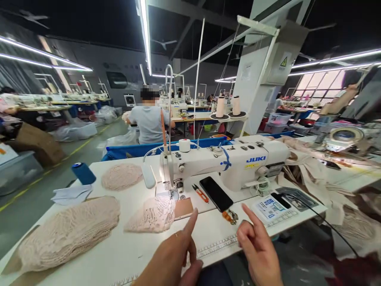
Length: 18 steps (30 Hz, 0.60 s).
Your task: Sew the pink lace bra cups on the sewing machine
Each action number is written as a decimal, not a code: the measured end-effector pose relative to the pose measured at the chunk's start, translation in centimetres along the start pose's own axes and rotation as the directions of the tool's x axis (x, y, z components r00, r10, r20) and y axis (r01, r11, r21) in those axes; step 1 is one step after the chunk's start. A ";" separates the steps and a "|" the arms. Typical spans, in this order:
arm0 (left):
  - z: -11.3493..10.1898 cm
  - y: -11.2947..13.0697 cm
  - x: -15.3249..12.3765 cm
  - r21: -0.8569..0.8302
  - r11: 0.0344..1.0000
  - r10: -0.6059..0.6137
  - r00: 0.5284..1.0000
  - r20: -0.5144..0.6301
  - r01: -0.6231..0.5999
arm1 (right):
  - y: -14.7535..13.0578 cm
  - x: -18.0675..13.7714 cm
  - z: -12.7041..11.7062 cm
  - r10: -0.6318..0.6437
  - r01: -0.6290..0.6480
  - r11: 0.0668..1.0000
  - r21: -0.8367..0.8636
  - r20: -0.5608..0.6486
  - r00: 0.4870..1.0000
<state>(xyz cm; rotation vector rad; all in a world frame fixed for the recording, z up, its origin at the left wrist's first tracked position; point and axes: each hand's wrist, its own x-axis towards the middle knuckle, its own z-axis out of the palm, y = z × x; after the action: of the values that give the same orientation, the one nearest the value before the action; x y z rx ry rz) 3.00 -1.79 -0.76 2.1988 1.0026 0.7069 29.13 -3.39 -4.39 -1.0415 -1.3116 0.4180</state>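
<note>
Cream lace, openwork with a scalloped edge, forms the thin, roughly triangular piece [151, 216] lying at the needle end of the white, smooth-bodied JUKI sewing machine [202, 163]; whether the foot presses on it, I cannot tell. Against its right side lies a flat tan rectangular piece [183, 207]. My left grip [175, 252] hangs just in front of that, index finger stretched forward and thumb apart from it. My right grip [258, 246], near a bunch of orange beads and metal bits [229, 217], has its index finger raised away from the other, curled fingers.

To the left sit a thick, ruffled stack of beige lace [71, 230], a flatter oval lace pile [122, 176] and a blue cylindrical thread spool [83, 173]. Orange-handled metal snips [201, 194] lie beside a glossy black phone [216, 194].

Everything rests on a smooth white table [119, 246] with a printed ruler strip [220, 245] along its near edge. Beyond, a person in a pale grey shirt [149, 124] sits with their back to me, under bright tube lights [145, 31] in a dark-ceilinged workroom.
</note>
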 end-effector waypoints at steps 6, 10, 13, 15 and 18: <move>8.4 0.7 3.0 -0.033 0.998 -0.056 0.996 0.071 0.059 | 0.9 -6.2 -1.9 0.201 -0.239 0.958 -0.155 -0.226 0.953; 10.9 1.0 4.4 0.023 0.999 -0.033 0.999 0.043 0.032 | 1.1 -6.2 -3.6 0.097 -0.174 0.947 -0.270 -0.276 0.956; 11.7 1.2 5.1 0.065 0.997 -0.050 0.998 0.034 0.047 | 1.7 -6.0 -4.6 0.063 -0.154 0.941 -0.302 -0.290 0.955; 12.1 1.2 5.5 0.086 0.995 -0.061 0.998 0.030 0.058 | 2.4 -6.0 -5.0 0.053 -0.154 0.936 -0.316 -0.305 0.951; 12.3 1.2 6.1 0.104 0.994 -0.050 0.998 0.041 0.046 | 3.2 -5.9 -5.1 0.014 -0.130 0.931 -0.342 -0.322 0.947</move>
<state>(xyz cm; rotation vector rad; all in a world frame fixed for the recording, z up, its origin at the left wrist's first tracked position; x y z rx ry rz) 15.34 -1.39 -6.80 2.2603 1.0880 0.5947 33.20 -8.23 -9.99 -1.4052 -1.0828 0.0557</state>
